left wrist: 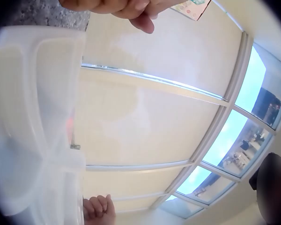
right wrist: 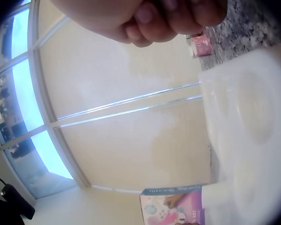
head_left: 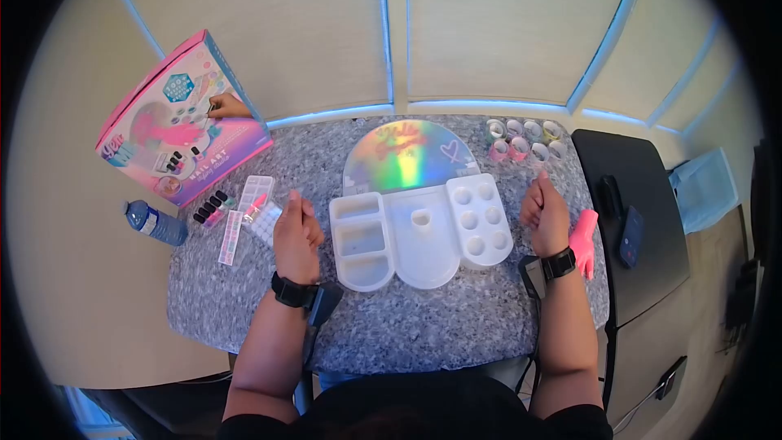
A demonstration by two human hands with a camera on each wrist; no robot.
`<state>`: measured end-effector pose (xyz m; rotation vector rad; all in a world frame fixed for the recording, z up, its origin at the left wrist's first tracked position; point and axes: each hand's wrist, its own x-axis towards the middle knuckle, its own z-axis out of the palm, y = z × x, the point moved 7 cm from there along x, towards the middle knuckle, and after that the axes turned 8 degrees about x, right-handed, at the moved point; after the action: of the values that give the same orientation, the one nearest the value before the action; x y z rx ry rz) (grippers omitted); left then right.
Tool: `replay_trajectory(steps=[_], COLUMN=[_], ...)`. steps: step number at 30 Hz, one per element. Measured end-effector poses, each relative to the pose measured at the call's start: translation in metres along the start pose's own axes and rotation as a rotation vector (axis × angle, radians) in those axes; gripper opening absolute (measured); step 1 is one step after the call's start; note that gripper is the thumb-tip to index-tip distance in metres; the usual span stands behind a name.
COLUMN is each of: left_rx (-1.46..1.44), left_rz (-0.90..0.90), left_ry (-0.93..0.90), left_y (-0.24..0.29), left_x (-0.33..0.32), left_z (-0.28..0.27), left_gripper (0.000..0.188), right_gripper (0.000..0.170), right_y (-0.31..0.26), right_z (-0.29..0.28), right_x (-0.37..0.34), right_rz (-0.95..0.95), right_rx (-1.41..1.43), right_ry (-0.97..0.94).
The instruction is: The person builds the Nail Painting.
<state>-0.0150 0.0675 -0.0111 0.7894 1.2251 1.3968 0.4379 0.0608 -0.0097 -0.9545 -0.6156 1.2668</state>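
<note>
My left hand (head_left: 298, 232) is raised at the left of the white plastic tray (head_left: 425, 265), fingers curled in and thumb up, holding nothing. On the other side, my right hand (head_left: 544, 213) makes a similar loose fist, its curled fingers (right wrist: 166, 21) showing in the right wrist view. The tray has three rectangular wells on its left, a rounded middle panel and several round wells on its right. Behind it stands a shiny holographic rounded panel (head_left: 411, 155) with pink lettering and a heart. A pink plastic hand (head_left: 583, 240) lies just right of my right hand.
At the left stand a nail art box (head_left: 183, 118) and a water bottle (head_left: 156, 222). Nail polish bottles (head_left: 213, 209) and a clear compartment case (head_left: 259, 193) lie near my left hand. Several small jars (head_left: 519, 149) are grouped at the back right. A dark side table (head_left: 631, 212) holds a phone (head_left: 630, 236).
</note>
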Motion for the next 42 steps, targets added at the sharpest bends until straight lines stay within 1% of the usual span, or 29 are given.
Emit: replay_trajectory(steps=[7, 9, 10, 12, 13, 17, 18, 20, 21, 22, 23, 24, 25, 26, 27, 28, 29, 30, 31, 32, 34, 35, 39, 41, 42], left_rx=[-0.045, -0.049, -0.053, -0.064, -0.06, -0.06, -0.057, -0.059, -0.03, -0.003, -0.005, 0.008, 0.023, 0.023, 0.117, 0.211, 0.211, 0.245, 0.279, 0.279, 0.34, 0.34, 0.4, 0.417, 0.409], left_rz=[-0.033, -0.04, -0.041, -0.043, -0.037, -0.032, -0.038, -0.03, -0.04, -0.055, -0.059, -0.028, 0.004, 0.002, 0.052, 0.104, 0.103, 0.141, 0.18, 0.18, 0.068, 0.069, 0.088, 0.086, 0.09], left_ry=[0.011, 0.019, 0.013, 0.026, 0.012, 0.017, 0.013, 0.004, -0.017, -0.037, -0.041, -0.042, -0.043, -0.045, -0.029, -0.013, -0.014, -0.07, -0.124, -0.124, -0.249, -0.247, -0.293, -0.299, -0.305], left_y=[-0.002, -0.003, -0.003, -0.003, -0.001, -0.001, -0.004, -0.002, -0.003, -0.006, -0.011, -0.015, -0.015, -0.017, -0.015, -0.011, -0.012, -0.011, -0.008, -0.005, -0.009, -0.009, -0.009, -0.009, -0.009], left_x=[0.001, 0.001, 0.002, 0.001, 0.0, -0.001, -0.001, 0.003, 0.002, 0.0, 0.0, 0.003, 0.003, 0.003, 0.002, 0.002, 0.002, 0.002, 0.001, 0.0, -0.004, -0.005, -0.005, -0.006, -0.006], left_z=[0.0, -0.003, -0.002, -0.003, -0.002, -0.001, -0.003, -0.002, 0.0, 0.002, 0.001, -0.002, -0.002, -0.002, -0.003, -0.003, -0.003, 0.002, 0.007, 0.008, 0.017, 0.017, 0.018, 0.017, 0.017], left_gripper=[0.045, 0.046, 0.046, 0.047, 0.047, 0.046, 0.045, 0.043, 0.038, 0.034, 0.034, 0.025, 0.019, 0.019, 0.018, 0.024, 0.024, 0.033, 0.042, 0.042, 0.049, 0.049, 0.05, 0.049, 0.049], right_gripper=[0.052, 0.05, 0.05, 0.047, 0.047, 0.046, 0.046, 0.04, 0.04, 0.033, 0.025, 0.025, 0.014, 0.013, 0.013, 0.016, 0.021, 0.021, 0.023, 0.025, 0.025, 0.025, 0.022, 0.022, 0.022], right_y=[-0.009, -0.025, -0.031, -0.057, -0.062, -0.068, -0.063, -0.058, -0.052, -0.055, -0.057, -0.057, -0.063, -0.063, -0.062, -0.057, -0.053, -0.052, -0.05, -0.047, -0.047, -0.046, -0.053, -0.065, -0.068], right_z=[-0.006, -0.015, -0.02, -0.035, -0.04, -0.049, -0.056, -0.063, -0.066, -0.061, -0.054, -0.055, -0.037, -0.021, -0.021, -0.022, -0.024, -0.026, -0.028, -0.029, -0.027, -0.025, -0.001, 0.022, 0.035], right_x=[0.001, 0.003, 0.005, 0.003, 0.001, 0.002, 0.003, 0.012, 0.018, 0.017, 0.014, 0.013, 0.004, -0.004, -0.004, 0.002, 0.007, 0.008, 0.012, 0.014, 0.014, 0.014, 0.004, -0.011, -0.018], right_rz=[-0.023, -0.166, -0.172, -0.393, -0.396, -0.394, -0.385, -0.373, -0.377, -0.476, -0.57, -0.571, -0.716, -0.854, -0.851, -0.778, -0.706, -0.705, -0.659, -0.613, -0.585, -0.556, -0.611, -0.779, -0.78], right_rx=[-0.002, -0.076, -0.079, -0.222, -0.212, -0.104, -0.103, -0.194, -0.194, -0.474, -0.756, -0.759, -1.099, -1.441, -1.443, -1.449, -1.453, -1.454, -1.458, -1.461, -1.469, -1.477, -1.488, -1.234, -1.236], right_ry=[0.033, 0.076, 0.08, 0.187, 0.253, 0.276, 0.276, 0.214, 0.214, 0.234, 0.252, 0.255, 0.266, 0.271, 0.273, 0.243, 0.214, 0.215, 0.198, 0.179, 0.178, 0.178, 0.186, 0.149, 0.146])
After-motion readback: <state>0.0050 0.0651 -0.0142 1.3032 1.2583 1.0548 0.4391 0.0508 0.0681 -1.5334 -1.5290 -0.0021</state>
